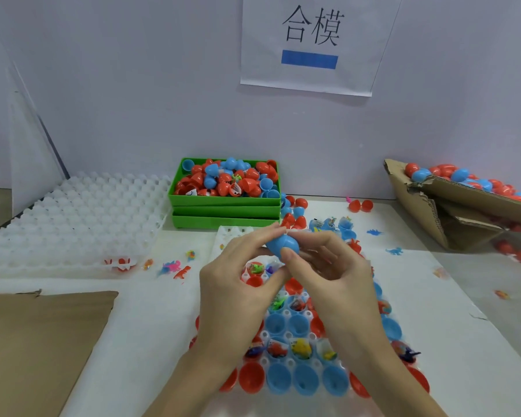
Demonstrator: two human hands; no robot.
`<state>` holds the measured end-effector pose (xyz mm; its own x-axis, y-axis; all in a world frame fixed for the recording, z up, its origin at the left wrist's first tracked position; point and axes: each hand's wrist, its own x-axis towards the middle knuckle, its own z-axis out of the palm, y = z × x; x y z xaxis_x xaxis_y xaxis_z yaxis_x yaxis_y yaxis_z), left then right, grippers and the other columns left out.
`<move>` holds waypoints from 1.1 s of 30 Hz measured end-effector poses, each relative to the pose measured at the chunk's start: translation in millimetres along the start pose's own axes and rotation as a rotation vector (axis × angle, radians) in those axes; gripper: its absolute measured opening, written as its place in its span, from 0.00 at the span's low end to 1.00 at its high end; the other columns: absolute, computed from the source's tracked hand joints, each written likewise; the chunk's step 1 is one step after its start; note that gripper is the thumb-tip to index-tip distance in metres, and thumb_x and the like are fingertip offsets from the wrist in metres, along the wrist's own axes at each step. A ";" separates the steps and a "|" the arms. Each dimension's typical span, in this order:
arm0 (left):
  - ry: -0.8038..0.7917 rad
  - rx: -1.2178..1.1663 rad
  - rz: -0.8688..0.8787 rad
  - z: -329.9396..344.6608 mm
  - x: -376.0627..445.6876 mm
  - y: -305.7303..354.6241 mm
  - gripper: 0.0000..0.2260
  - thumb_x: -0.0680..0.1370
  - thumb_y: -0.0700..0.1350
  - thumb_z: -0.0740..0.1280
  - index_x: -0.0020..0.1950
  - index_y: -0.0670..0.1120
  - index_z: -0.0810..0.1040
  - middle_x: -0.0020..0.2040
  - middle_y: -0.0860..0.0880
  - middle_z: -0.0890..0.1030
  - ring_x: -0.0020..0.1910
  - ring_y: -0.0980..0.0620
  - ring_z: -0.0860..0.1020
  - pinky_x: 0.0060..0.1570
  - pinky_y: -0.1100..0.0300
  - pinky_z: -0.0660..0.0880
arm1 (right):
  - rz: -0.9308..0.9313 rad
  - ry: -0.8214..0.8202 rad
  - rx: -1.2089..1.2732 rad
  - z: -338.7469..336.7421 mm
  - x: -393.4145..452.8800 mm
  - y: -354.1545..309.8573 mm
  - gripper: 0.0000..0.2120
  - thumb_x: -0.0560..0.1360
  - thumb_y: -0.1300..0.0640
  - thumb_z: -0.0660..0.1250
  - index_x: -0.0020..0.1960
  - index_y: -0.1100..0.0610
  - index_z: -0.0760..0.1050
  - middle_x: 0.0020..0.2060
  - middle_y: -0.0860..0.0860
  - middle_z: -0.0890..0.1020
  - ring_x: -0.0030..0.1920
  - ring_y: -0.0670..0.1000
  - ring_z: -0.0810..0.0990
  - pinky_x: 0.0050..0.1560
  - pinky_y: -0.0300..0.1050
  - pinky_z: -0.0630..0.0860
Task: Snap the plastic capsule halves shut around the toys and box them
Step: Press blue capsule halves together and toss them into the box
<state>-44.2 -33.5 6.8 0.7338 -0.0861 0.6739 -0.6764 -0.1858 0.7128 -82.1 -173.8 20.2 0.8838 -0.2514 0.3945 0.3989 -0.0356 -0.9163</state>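
**Blue capsule in hand — tray largely unfinished**

Left hand (238, 266) and right hand (322, 266) both pinch one blue capsule (282, 243) above the white tray (232, 233). Tray: many open halves. Cardboard box (451, 206), far right — holds closed capsules.

wall sign (310, 43), brown cardboard sheet (39, 335)

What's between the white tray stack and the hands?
Head view: loose small toys on white table paper, between the tray stack and the left hand.
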 end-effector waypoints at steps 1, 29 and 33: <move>0.019 0.022 -0.008 0.5 -0.4 0.7 0.20 0.74 0.47 0.77 0.65 0.51 0.83 0.59 0.58 0.85 0.57 0.54 0.84 0.57 0.55 0.82 | 0.026 -0.003 0.020 2.6 -1.1 0.5 0.08 0.76 0.59 0.76 0.54 0.53 0.84 0.50 0.48 0.88 0.53 0.48 0.87 0.52 0.34 0.81; -0.161 -0.162 0.109 -11.4 7.9 11.1 0.14 0.82 0.42 0.69 0.68 0.43 0.80 0.64 0.51 0.83 0.68 0.46 0.79 0.66 0.54 0.76 | 0.475 -0.371 1.000 9.0 -2.1 -2.2 0.20 0.73 0.56 0.79 0.62 0.63 0.83 0.58 0.56 0.84 0.62 0.52 0.83 0.64 0.42 0.78; -0.259 -0.237 -0.025 -14.2 12.2 5.4 0.16 0.84 0.42 0.66 0.73 0.48 0.77 0.69 0.54 0.81 0.72 0.48 0.76 0.70 0.52 0.74 | 0.364 -0.229 0.755 9.4 -0.1 -4.3 0.21 0.72 0.54 0.79 0.63 0.59 0.83 0.63 0.57 0.83 0.66 0.54 0.81 0.60 0.42 0.80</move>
<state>-39.8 -21.7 21.6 0.7213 -0.3356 0.6058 -0.6318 0.0393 0.7741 -81.6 -164.5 24.8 0.9832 0.0811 0.1638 0.0653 0.6811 -0.7293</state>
